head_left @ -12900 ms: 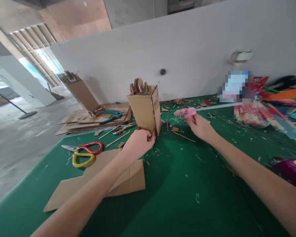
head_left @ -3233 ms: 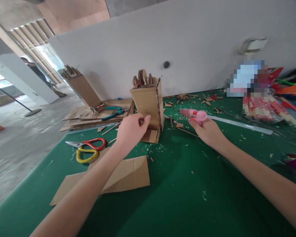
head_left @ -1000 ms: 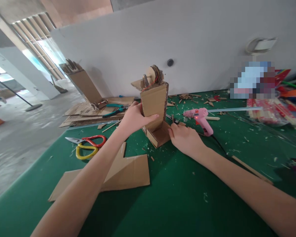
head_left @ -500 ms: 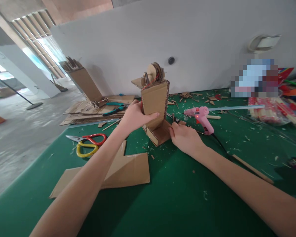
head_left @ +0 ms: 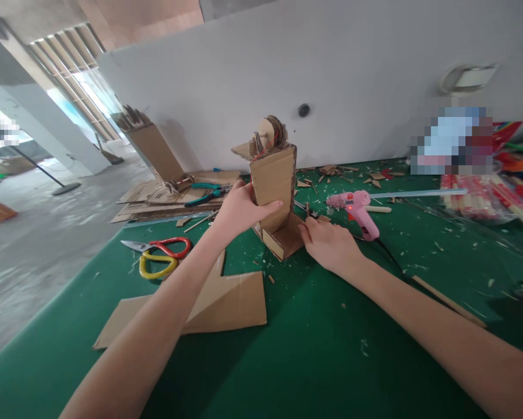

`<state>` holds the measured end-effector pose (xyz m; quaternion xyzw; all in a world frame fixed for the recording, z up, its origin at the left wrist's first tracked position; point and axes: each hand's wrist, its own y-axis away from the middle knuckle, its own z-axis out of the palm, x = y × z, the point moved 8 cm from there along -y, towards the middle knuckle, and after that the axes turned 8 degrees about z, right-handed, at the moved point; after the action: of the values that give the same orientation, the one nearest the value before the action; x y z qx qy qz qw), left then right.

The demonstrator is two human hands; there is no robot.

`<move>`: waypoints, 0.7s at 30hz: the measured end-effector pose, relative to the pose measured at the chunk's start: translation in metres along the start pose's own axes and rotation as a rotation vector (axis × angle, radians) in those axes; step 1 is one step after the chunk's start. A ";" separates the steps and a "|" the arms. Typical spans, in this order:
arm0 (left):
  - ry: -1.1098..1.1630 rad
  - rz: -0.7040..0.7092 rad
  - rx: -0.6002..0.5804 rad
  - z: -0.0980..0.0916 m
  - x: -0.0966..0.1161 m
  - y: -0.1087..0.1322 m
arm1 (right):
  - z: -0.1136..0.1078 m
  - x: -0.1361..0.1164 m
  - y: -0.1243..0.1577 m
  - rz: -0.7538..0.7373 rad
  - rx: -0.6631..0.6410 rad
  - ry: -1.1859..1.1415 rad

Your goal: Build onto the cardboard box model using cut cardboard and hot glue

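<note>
A cardboard model stands upright on the green table, a tall box with a low tray-like base and round cardboard discs on top. My left hand grips the tall part from its left side, thumb laid across the front face. At the base's right edge, my right hand is closed, fingertips pinched at the cardboard rim; the far fingers are hidden. Just right of that hand lies a pink hot glue gun with a long glue stick in its back. Under my left forearm rests a cut cardboard sheet.
Scissors with red and yellow handles lie at the left. Behind them are teal-handled pliers on stacked cardboard, beside another upright cardboard piece. Scraps litter the back near the wall; packaged sticks lie right.
The view has shifted slightly, moving the surroundings a little to the right in the picture. Both hands keep the same hold on the cardboard model.
</note>
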<state>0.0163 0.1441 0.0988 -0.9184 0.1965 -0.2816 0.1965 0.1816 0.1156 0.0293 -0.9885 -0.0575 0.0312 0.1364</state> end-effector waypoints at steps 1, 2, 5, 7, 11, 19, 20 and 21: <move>0.005 0.000 0.003 0.000 -0.001 0.000 | -0.002 0.000 0.000 -0.004 0.017 0.009; 0.009 -0.001 0.004 0.000 -0.001 -0.001 | -0.004 0.000 0.001 -0.008 0.036 0.018; 0.006 -0.014 0.002 0.001 -0.003 -0.001 | -0.011 0.000 0.002 -0.020 0.085 0.031; 0.011 -0.021 0.008 0.001 -0.004 -0.001 | -0.017 0.001 0.001 -0.011 0.098 0.020; 0.049 -0.040 0.018 0.000 0.000 0.001 | -0.030 0.007 -0.006 0.018 0.079 -0.089; 0.022 -0.060 0.009 -0.002 0.002 0.001 | -0.068 0.028 -0.022 0.030 -0.002 -0.273; 0.025 -0.063 0.008 -0.001 0.000 0.001 | -0.068 0.032 -0.022 0.017 -0.047 -0.235; 0.030 -0.069 0.007 0.000 -0.001 0.002 | -0.066 0.035 -0.021 -0.009 -0.101 -0.198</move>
<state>0.0148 0.1430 0.0979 -0.9196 0.1668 -0.3028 0.1867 0.2189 0.1229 0.0969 -0.9859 -0.0768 0.1253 0.0801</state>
